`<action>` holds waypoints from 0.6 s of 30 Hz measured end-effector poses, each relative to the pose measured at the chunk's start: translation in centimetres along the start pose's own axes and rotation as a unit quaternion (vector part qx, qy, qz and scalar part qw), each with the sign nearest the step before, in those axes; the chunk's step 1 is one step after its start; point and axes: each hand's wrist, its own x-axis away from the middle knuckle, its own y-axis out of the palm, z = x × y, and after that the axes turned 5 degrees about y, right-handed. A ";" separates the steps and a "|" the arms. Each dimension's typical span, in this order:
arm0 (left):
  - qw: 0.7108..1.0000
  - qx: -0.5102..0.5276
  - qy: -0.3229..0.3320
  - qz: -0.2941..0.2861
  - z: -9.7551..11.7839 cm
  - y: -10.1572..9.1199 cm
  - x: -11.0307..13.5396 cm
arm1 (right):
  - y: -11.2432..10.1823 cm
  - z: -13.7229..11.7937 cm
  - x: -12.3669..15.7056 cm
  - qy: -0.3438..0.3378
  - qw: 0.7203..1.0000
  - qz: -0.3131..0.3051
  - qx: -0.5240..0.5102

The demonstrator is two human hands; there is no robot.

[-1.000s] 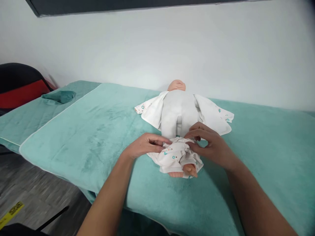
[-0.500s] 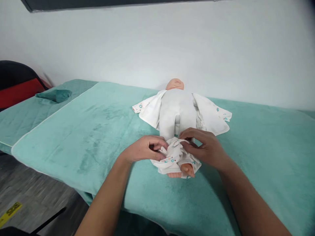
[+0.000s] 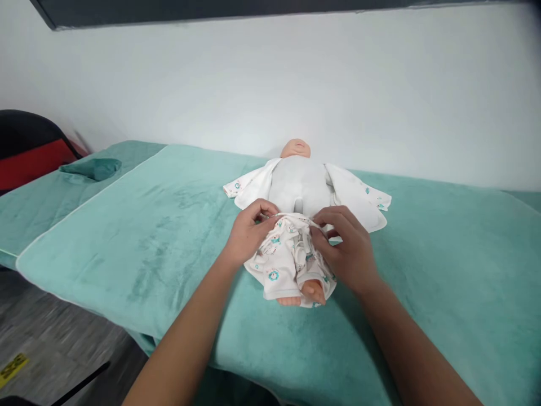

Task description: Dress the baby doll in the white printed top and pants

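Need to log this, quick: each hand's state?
Left hand: closed, holding the pants at the waist.
Right hand: closed, holding the pants' waist, opposite side.

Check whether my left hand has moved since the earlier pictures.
Yes: your left hand has moved up the bed, closer to the doll's head, which hasn't shifted on the bed.

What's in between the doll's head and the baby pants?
In the head camera view, the doll's pale grey body lies between its head and the printed baby pants, with the open white jacket spread on either side.
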 end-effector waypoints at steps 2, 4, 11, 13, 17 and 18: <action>0.998 -0.050 0.030 0.015 0.1 0.4 -0.9 | -0.1 0.1 -0.3 0.017 1.000 0.003 0.012; 0.992 -0.112 0.052 0.010 0.1 0.8 -1.9 | -0.3 0.4 -0.5 0.064 0.997 -0.009 0.030; 0.965 -0.249 0.061 -0.055 -0.3 1.4 -3.8 | -1.3 2.3 -1.5 0.182 0.980 -0.070 0.046; 0.962 -0.257 0.049 -0.071 -0.3 1.6 -3.7 | -1.5 3.1 -1.9 0.175 0.979 -0.063 0.086; 0.964 -0.252 0.037 -0.080 -0.1 2.0 -3.0 | -1.8 4.7 -2.2 0.143 0.981 -0.076 0.109; 0.965 -0.247 0.034 -0.078 -0.1 2.1 -2.9 | -1.9 5.1 -2.2 0.144 0.980 -0.104 0.094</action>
